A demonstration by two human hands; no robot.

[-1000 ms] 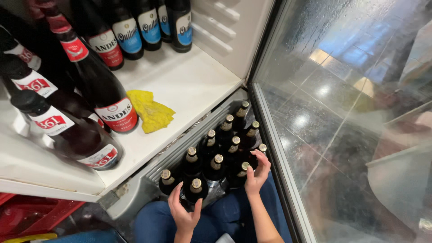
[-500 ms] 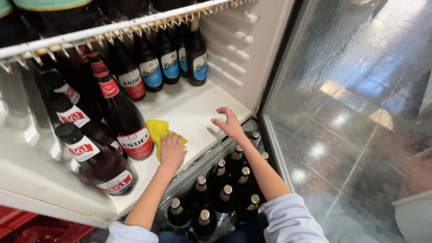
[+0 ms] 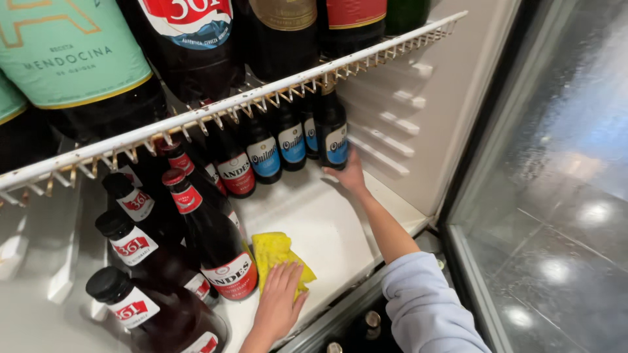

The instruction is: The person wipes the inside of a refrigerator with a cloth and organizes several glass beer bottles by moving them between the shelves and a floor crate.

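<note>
Down low, left hand [image 3: 280, 302] lay flat, fingers spread, palm pressed on yellow cloth [image 3: 278, 257], not pinching it. Cloth sat crumpled on white shelf [image 3: 327, 222], just right of the nearest red-label bottle [image 3: 219, 245], touching or nearly touching its base. Cloth's long axis ran roughly front-to-back, sloping toward shelf's front edge; most of it showed beyond the fingertips, deeper into the fridge.

Right hand [image 3: 350, 175] was stretched far in, arm crossing the shelf diagonally from the grey sleeve [image 3: 425, 307]. It sat at the base of the blue-label bottle [image 3: 332, 138] at the right end of the back row; fingers seemed to wrap or push its lower part, but grip was hidden behind the bottle — can't tell if closed on it or just touching. So left hand was the nearer one to the cloth, right hand well apart from it, at the back.

Bare shelf lay between the two hands. Back row of dark bottles, blue and red labels, stood upright w/ no gaps. Left side was crowded w/ more red-label bottles, blocking any move that way. Wire rack [image 3: 261, 98] above carried big bottles, limiting headroom. Right of the shelf: ribbed fridge wall [image 3: 418, 131], then glass door [image 3: 562, 196] swung open. Below the front edge, a few bottle caps [image 3: 371, 318] showed.
</note>
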